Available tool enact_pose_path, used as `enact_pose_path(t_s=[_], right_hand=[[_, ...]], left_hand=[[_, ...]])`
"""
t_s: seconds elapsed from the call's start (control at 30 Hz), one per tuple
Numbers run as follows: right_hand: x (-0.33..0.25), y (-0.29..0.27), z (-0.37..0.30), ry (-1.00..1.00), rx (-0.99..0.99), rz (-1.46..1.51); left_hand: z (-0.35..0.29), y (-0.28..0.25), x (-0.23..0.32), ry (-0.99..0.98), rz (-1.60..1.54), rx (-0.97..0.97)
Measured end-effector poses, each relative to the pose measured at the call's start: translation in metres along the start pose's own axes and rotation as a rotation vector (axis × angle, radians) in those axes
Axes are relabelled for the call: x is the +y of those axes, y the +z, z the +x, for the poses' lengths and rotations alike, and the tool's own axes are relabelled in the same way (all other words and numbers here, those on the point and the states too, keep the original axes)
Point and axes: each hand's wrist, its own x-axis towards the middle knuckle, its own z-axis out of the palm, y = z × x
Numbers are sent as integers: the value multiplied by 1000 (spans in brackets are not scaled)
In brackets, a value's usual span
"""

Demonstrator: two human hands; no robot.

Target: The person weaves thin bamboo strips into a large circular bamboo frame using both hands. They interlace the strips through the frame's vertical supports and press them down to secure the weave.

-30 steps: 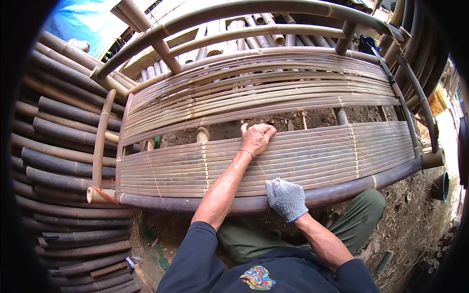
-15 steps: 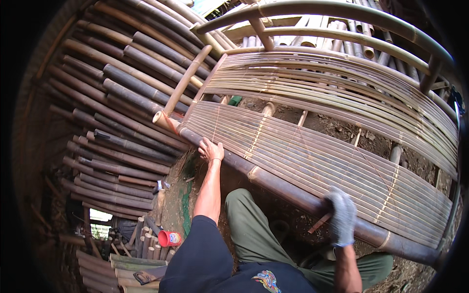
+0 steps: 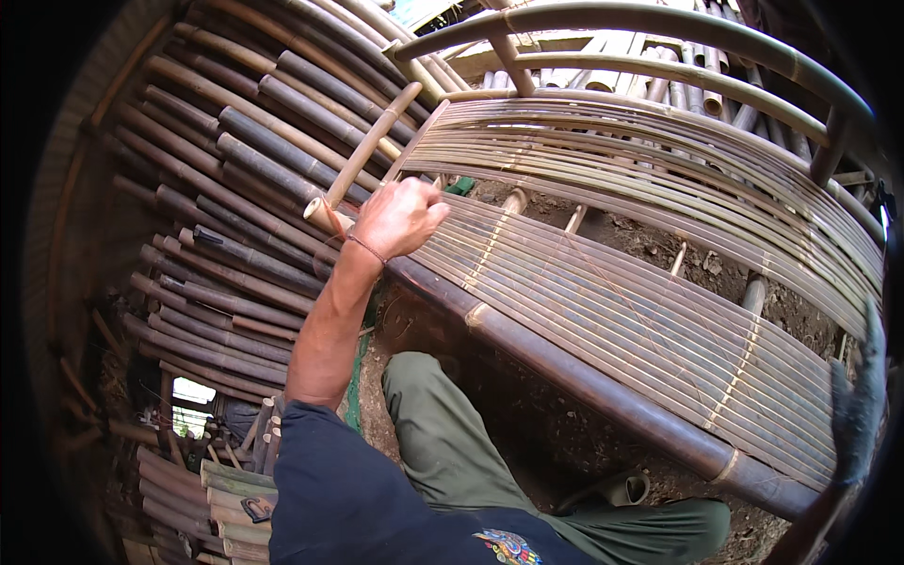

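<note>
A bamboo bench seat (image 3: 603, 301) of thin parallel slats lies across the view in front of me, edged by a thick dark bamboo pole (image 3: 584, 386). My left hand (image 3: 400, 218) is closed in a fist above the seat's left end; what its fingers hold, if anything, is hidden. A thin cord circles that wrist. At the far right, my right hand (image 3: 859, 395), in a grey glove, is beside the seat's right end with its fingers stretched out and nothing visible in them. Thin reddish strands cross the slats. Behind the seat rises a curved slatted backrest (image 3: 640, 155).
Several dark bamboo poles (image 3: 254, 250) are stacked on the left. A short bamboo post (image 3: 375, 146) stands at the bench's left end. Cut bamboo pieces (image 3: 240, 513) lie at the lower left. More poles (image 3: 678, 85) lie behind the backrest. My bent knees are close under the front pole.
My left hand has risen from the front pole to above the seat's left end. The gloved right hand has swung from the front pole to the far right. My view has shifted slightly.
</note>
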Motion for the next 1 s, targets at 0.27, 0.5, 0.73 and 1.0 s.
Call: enact_pose_path(t_s=[0.27, 0.5, 0.73, 1.0], right_hand=[[-385, 142, 119, -643, -226, 1297], [-514, 177, 157, -19, -381, 1295], [-494, 379, 204, 103, -165, -103], [-605, 460, 218, 104, -288, -424]], left_hand=[[-41, -58, -11, 655, -365, 175], [22, -62, -269, 411, -852, -118], [219, 152, -491, 107, -736, -188], [317, 303, -370, 514, -337, -378]])
